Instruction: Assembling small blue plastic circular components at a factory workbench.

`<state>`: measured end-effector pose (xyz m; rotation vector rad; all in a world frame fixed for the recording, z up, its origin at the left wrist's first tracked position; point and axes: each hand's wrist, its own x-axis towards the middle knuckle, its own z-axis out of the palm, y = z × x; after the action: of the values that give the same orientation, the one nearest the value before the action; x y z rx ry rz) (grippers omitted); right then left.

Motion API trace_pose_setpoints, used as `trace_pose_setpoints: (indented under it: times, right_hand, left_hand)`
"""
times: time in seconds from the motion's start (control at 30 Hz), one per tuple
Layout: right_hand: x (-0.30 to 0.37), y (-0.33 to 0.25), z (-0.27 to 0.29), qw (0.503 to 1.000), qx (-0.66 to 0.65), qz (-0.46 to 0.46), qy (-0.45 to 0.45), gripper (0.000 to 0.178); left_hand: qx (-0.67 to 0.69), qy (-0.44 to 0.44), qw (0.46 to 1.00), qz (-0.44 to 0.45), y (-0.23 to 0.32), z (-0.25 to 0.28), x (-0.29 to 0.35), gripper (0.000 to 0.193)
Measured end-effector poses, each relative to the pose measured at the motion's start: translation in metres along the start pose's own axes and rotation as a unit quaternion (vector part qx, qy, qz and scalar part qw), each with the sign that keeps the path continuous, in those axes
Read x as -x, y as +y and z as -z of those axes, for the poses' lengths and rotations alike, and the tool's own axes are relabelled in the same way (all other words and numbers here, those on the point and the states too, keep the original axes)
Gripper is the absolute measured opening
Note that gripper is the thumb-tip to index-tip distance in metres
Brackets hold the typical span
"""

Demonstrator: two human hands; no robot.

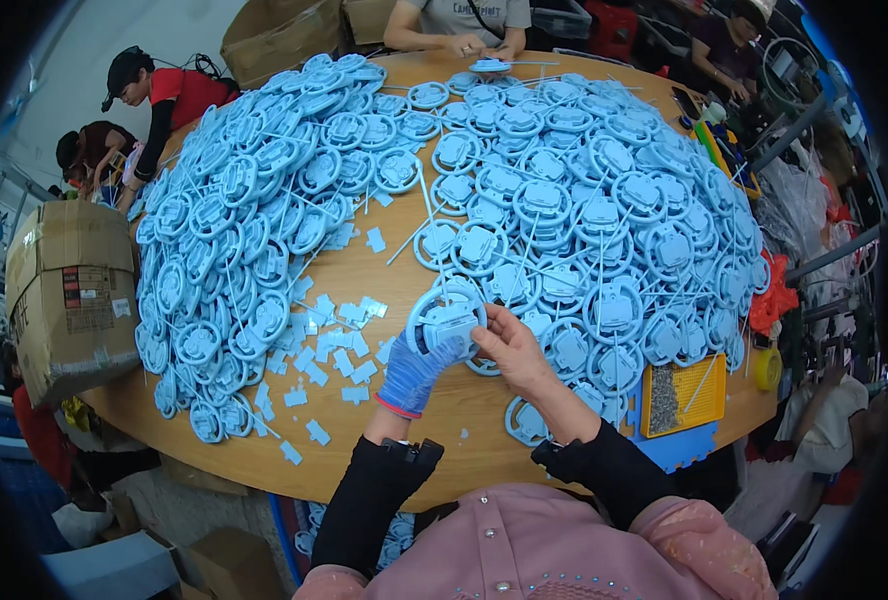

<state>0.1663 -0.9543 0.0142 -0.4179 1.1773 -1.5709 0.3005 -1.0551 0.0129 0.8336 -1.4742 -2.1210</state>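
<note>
A light-blue ring-shaped plastic part with a blocky centre is held up over the near middle of the table. My left hand, in a blue-and-white glove, grips it from below and the left. On its right side my bare right hand has the thumb against the blocky centre, with the fingers bent behind. Whether a small piece sits under that thumb cannot be made out. Small flat light-blue plates lie scattered on the wood left of my hands. A large heap of similar ring parts rises just beyond my right hand.
A second heap of ring parts covers the table's left side. Thin light-blue rods stick out among both heaps. At right stands a yellow tray with small metal pieces. A cardboard box stands left of the wooden table. Other people work around it.
</note>
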Motion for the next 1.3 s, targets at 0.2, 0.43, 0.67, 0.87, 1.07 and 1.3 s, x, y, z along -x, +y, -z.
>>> trace_pose_setpoints:
  times: [0.2, 0.43, 0.67, 0.87, 1.07, 1.3]
  right_hand:
    - [-0.016, 0.041, 0.019, 0.998, 0.062, 0.012, 0.03, 0.051]
    - [0.017, 0.011, -0.002, 0.884, 0.37, 0.256, 0.129, 0.026]
    - [0.008, 0.026, -0.006, 0.963, 0.146, 0.177, 0.145, 0.022]
    - [0.004, 0.04, 0.017, 0.999, 0.043, -0.029, -0.007, 0.037]
    - [0.011, 0.048, 0.01, 0.989, 0.125, 0.073, 0.016, 0.041]
    - [0.012, 0.026, 0.039, 0.966, 0.223, 0.086, 0.097, 0.033]
  left_hand:
    - [0.192, -0.018, 0.981, -0.004, -0.012, 0.002, 0.008, 0.066]
    - [0.142, -0.004, 0.99, 0.018, -0.014, -0.011, 0.007, 0.062]
    - [0.044, 0.088, 0.993, -0.061, -0.024, -0.02, -0.001, 0.055]
    - [0.09, 0.032, 0.995, -0.025, -0.013, 0.001, 0.019, 0.067]
    - [0.156, -0.036, 0.986, 0.041, -0.011, 0.001, 0.033, 0.07]
    - [0.03, -0.017, 0.998, 0.047, -0.033, -0.029, -0.007, 0.06]
